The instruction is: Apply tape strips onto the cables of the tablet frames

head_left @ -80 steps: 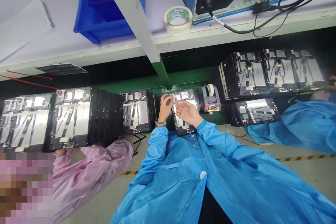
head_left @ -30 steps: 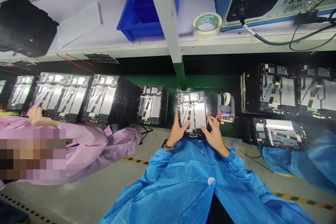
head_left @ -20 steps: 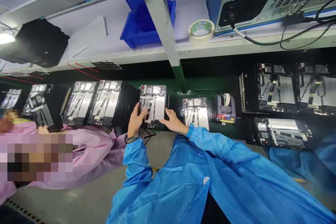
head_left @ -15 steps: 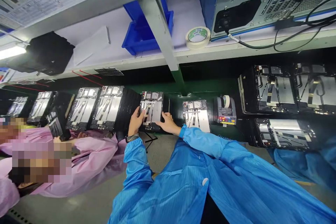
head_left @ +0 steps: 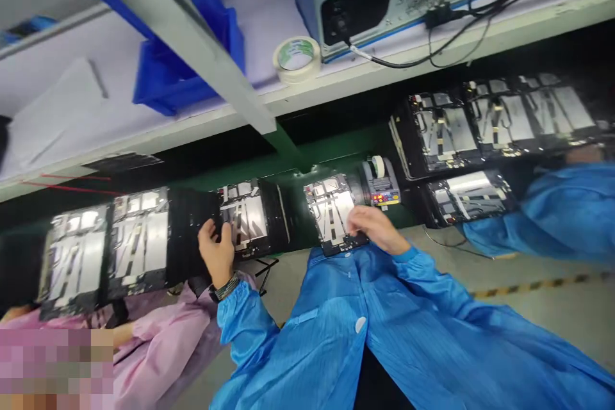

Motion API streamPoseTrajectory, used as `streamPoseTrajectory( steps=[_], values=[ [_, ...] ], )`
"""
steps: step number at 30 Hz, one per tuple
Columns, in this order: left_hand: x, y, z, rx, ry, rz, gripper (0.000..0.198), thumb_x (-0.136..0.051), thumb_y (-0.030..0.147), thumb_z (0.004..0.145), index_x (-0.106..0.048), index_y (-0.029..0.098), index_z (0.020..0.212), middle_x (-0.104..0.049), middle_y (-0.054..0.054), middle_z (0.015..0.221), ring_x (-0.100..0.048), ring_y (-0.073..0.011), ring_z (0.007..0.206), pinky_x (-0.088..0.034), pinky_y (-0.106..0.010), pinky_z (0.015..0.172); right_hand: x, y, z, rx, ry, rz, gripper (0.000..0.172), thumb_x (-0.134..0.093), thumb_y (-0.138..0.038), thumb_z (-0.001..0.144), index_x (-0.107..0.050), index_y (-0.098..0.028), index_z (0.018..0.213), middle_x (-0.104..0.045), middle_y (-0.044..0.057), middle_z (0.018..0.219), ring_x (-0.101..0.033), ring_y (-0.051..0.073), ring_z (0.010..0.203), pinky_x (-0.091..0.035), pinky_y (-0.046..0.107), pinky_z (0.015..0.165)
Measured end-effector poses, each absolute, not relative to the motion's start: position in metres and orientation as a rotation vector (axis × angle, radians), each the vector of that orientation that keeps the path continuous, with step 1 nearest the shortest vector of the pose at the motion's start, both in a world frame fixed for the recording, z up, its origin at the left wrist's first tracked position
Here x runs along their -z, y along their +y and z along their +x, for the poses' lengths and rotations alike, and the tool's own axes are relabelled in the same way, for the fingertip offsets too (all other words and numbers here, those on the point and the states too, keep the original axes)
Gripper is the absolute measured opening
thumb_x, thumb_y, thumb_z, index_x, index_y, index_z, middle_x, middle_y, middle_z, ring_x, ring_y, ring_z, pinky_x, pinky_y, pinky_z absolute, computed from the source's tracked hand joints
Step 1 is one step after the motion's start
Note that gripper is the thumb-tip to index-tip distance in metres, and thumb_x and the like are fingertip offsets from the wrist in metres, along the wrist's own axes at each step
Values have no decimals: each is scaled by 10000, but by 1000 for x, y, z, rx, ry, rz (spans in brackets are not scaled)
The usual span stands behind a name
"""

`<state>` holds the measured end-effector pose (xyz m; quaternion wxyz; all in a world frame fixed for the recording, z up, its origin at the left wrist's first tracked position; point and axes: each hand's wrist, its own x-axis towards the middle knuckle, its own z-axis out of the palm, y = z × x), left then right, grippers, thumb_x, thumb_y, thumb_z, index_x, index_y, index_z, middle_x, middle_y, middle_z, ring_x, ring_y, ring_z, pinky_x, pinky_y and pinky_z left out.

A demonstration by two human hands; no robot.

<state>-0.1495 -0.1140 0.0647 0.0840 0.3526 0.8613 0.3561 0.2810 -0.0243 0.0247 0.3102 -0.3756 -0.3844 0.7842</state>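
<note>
Along the dark green worktop (head_left: 298, 218), a flat, black-framed silver device panel (head_left: 331, 211) is set right of a stack of similar panels (head_left: 246, 221). The left hand (head_left: 218, 253) is held open-fingered beside the stack; whether anything is gripped by the blurred right hand (head_left: 377, 227), over the panel's right edge, cannot be told. Stiff but fragile, presumably; side edges are best gripped.

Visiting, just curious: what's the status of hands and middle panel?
Left hand open by a panel stack. Right hand over middle panel, contact unclear. Tape dispenser close beside it.
</note>
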Motion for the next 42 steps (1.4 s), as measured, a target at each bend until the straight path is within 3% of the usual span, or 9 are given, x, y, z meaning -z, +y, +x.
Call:
streamPoseTrajectory(
  steps=[4, 8, 12, 19, 22, 26, 33, 38, 42],
  values=[
    [-73, -75, -91, -1271, 2422, 1275, 429, -650, 398, 975, -635, 200, 1355, -673, -110, 1350, -654, -251, 1264, -544, -426, 1084, 41, -30, 363, -1262, -295, -1653, 306, -864, -402, 736, -690, -173, 839, -633, -39, 653, -512, 78, 512, -381, 196, 458],
    [-67, -22, -17, -1203, 2073, 1441, 337, -639, 358, 988, -662, 233, 1300, -669, -97, 1351, -646, -234, 1272, -567, -381, 1045, 102, -31, 364, -1202, -30, -1802, 214, -826, -288, 743, -662, -162, 795, -629, -40, 612, -497, 68, 458, -359, 168, 397],
    [-53, 6, 32, -1073, 1855, 1547, 286, -642, 342, 989, -687, 250, 1256, -656, -98, 1370, -624, -243, 1308, -564, -385, 1049, 125, -25, 350, -1258, 32, -1752, 160, -807, -226, 765, -664, -159, 787, -645, -39, 611, -504, 58, 442, -398, 152, 392],
    [-38, 13, 50, -1005, 1781, 1542, 276, -614, 328, 994, -676, 244, 1249, -628, -113, 1376, -618, -249, 1299, -565, -395, 1043, 135, -29, 349, -1251, 150, -1708, 131, -760, -213, 851, -638, -168, 836, -575, -82, 582, -510, 49, 446, -422, 124, 394],
    [-30, 14, 51, -959, 1807, 1593, 269, -600, 324, 995, -671, 246, 1243, -631, -112, 1361, -608, -250, 1305, -547, -399, 1058, 137, -30, 345, -1210, 211, -1713, 151, -741, -230, 876, -597, -185, 889, -610, -80, 623, -557, 54, 480, -455, 117, 414],
    [-19, 15, 63, -898, 1846, 1702, 254, -610, 301, 978, -674, 249, 1219, -642, -114, 1344, -574, -272, 1338, -455, -450, 1172, 136, -21, 338, -1218, 282, -1700, 268, -782, -143, 803, -535, -203, 888, -641, -70, 643, -642, 85, 568, -559, 155, 515],
    [-9, 17, 100, -658, 1941, 1781, 364, -629, 301, 948, -634, 242, 1307, -552, -152, 1485, -473, -328, 1448, -342, -533, 1243, 129, -9, 336, -1203, 339, -1754, 355, -786, -80, 724, -474, -218, 823, -601, -83, 599, -562, 81, 487, -524, 180, 471],
    [-5, 26, 116, -563, 1998, 1828, 478, -666, 347, 930, -582, 225, 1384, -488, -178, 1541, -398, -353, 1506, -274, -542, 1268, 111, -33, 342, -1039, 228, -1794, 391, -754, -152, 744, -500, -219, 1033, -631, -76, 728, -557, 77, 556, -459, 161, 475],
    [-4, 37, 108, -487, 2000, 1811, 476, -680, 355, 929, -586, 226, 1378, -520, -186, 1513, -436, -372, 1467, -303, -544, 1226, 73, -46, 345, -965, -335, -1680, 489, -742, -274, 803, -512, -226, 1231, -665, -33, 867, -617, 113, 691, -506, 210, 591]
  ],
)
